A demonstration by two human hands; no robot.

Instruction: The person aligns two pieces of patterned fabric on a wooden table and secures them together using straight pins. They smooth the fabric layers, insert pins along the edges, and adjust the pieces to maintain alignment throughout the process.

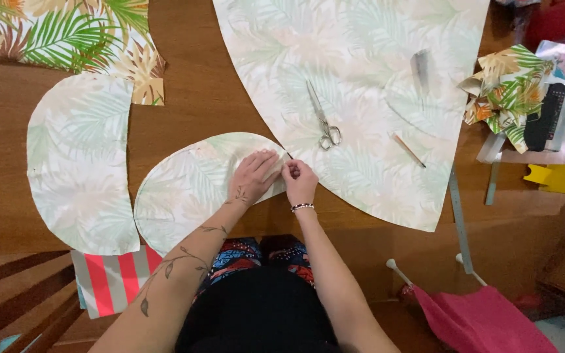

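Left hand [252,176] presses the rounded fabric piece [184,189]; right hand [299,182] pinches its edge.

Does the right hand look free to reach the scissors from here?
Probably yes: the scissors lie uncovered on the large fabric sheet just beyond the right hand, with nothing between, though its fingers are pinching the rounded fabric piece.

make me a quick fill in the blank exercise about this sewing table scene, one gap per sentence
1. The metal scissors lie on the large pale leaf-print fabric sheet, with their blades ____.
2. The left hand presses flat on the ____ pale leaf-print fabric piece.
3. The right hand wears a beaded ____ on its wrist.
4. The thin wooden pencil lies to the ____ of the scissors in the picture.

Missing words: shut; rounded; bracelet; right
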